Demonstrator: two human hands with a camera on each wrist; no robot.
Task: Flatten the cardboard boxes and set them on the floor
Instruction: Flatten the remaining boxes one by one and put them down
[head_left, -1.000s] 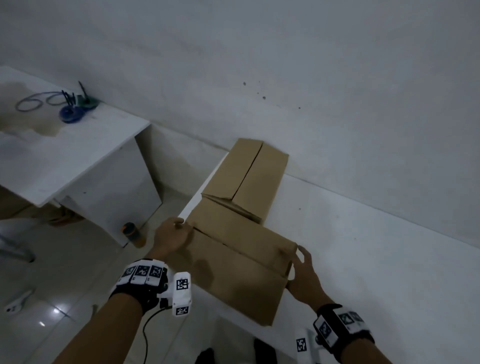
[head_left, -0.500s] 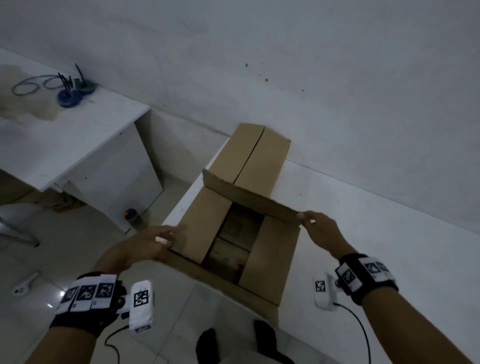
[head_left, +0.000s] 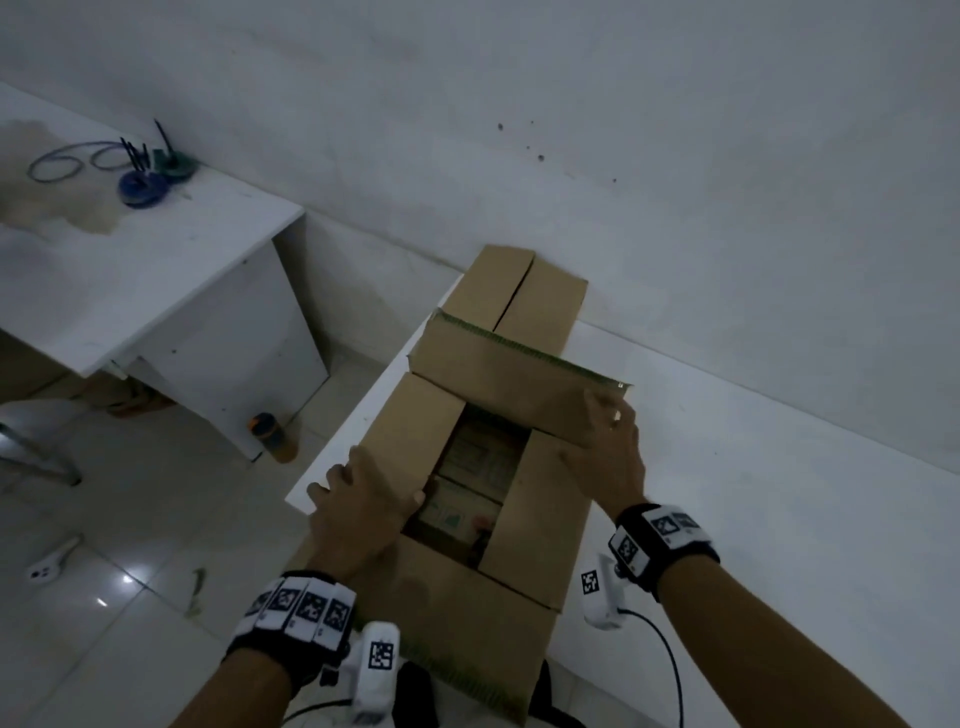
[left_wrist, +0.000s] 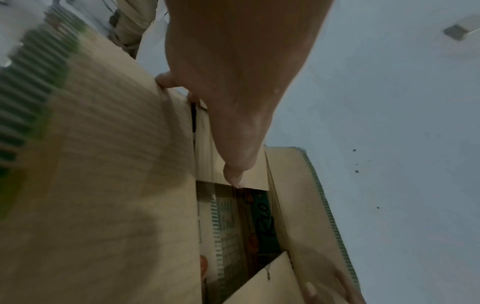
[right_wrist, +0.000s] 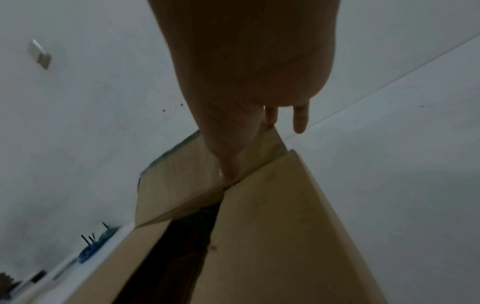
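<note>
A brown cardboard box (head_left: 540, 519) stands on the white table (head_left: 779, 519) right in front of me, its top flaps open. Printed packs (head_left: 478, 467) show inside. My left hand (head_left: 358, 499) lies flat with spread fingers on the left flap (head_left: 415, 415), thumb at its inner edge (left_wrist: 233, 179). My right hand (head_left: 608, 447) holds the right end of the raised far flap (head_left: 493, 374), thumb on its inner face (right_wrist: 228, 172) and fingers past its edge. A second box (head_left: 519, 291), closed, stands behind against the wall.
A white side desk (head_left: 130, 270) at the left carries a blue and a green round holder (head_left: 137, 182) and a cable loop. A small bottle (head_left: 267, 434) stands on the tiled floor by the desk, and a white device (head_left: 49, 564) lies further left.
The near box was closed a second ago and its flaps now stand open. My left hand moved onto the left flap. My right hand went up to the far flap's end.
</note>
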